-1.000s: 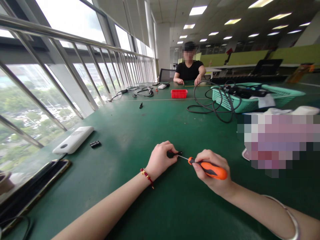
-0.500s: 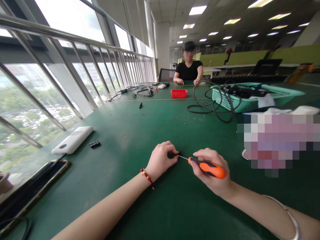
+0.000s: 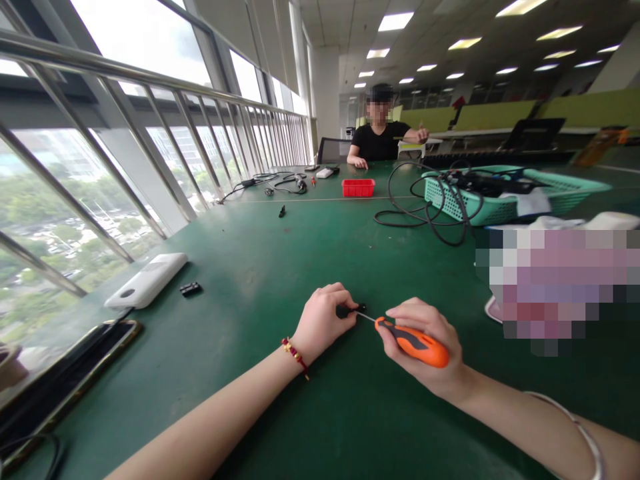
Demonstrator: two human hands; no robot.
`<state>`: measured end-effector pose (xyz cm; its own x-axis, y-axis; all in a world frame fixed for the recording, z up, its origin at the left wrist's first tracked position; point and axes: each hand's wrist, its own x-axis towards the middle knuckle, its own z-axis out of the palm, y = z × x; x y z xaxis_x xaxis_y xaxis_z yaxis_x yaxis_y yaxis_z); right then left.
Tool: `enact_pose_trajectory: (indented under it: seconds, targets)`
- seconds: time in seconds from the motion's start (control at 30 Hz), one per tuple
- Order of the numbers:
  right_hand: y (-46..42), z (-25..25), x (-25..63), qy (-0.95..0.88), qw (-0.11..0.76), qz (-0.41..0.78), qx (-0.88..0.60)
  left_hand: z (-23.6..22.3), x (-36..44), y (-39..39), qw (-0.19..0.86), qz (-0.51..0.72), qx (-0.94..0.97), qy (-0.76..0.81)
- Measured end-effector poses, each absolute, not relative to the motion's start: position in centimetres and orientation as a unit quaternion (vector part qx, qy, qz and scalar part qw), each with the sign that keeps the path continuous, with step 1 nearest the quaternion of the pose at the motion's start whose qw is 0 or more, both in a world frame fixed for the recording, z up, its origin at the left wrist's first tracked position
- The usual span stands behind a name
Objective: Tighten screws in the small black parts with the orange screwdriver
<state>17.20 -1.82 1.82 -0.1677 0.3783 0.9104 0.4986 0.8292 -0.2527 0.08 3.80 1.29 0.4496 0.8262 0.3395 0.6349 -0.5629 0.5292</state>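
Between the thumb and fingers of my left hand [image 3: 326, 316] is a small black part [image 3: 361, 307], pinched just above the green table [image 3: 250, 400]; its exact kind is partly hidden by the fingers. My right hand [image 3: 430, 340] grips a screwdriver [image 3: 417, 345] with an orange and dark grey handle. The screwdriver's thin metal shaft points left, and its tip meets the black part at my left fingertips. Another small black piece [image 3: 191, 289] lies on the table to the left, and one more dark piece [image 3: 282, 211] lies farther back.
At left are a white power bank [image 3: 147, 280] and a phone [image 3: 70, 387] with a cable. A red bin [image 3: 358, 188] and a green basket [image 3: 560, 193] with black cables stand farther back. Across the table sits a person [image 3: 381, 140]. A metal railing [image 3: 200, 100] runs along the left.
The screwdriver handle has turned in my right hand, which has shifted slightly. My left hand keeps its pinch. The person opposite has raised one hand off the table, out to the side.
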Motion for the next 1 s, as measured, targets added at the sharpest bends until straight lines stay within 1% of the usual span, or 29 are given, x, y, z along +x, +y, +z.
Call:
enact_pose_trajectory:
  seconds: [0.23,0.43,0.63,0.87,1.0]
  targets:
    - [-1.56,1.57,17.15,-0.756,0.592,-0.045,-0.276,1.35,0.1,3.8,0.162,0.291,0.839,0.431]
    - [-1.79,1.45,17.02,-0.787,0.55,-0.078,-0.267,1.36,0.14,3.86,0.169,0.29,0.836,0.433]
    - [-1.58,1.32,17.28,-0.771,0.568,-0.042,-0.285,1.38,0.07,3.78,0.172,0.291,0.836,0.432]
    - [-1.94,2.14,16.97,-0.793,0.546,-0.077,-0.259,1.12,-0.03,3.95,0.177,0.294,0.834,0.431]
    - [-1.87,1.92,17.15,-0.791,0.54,-0.062,-0.281,1.24,-0.02,3.9,0.179,0.298,0.835,0.427]
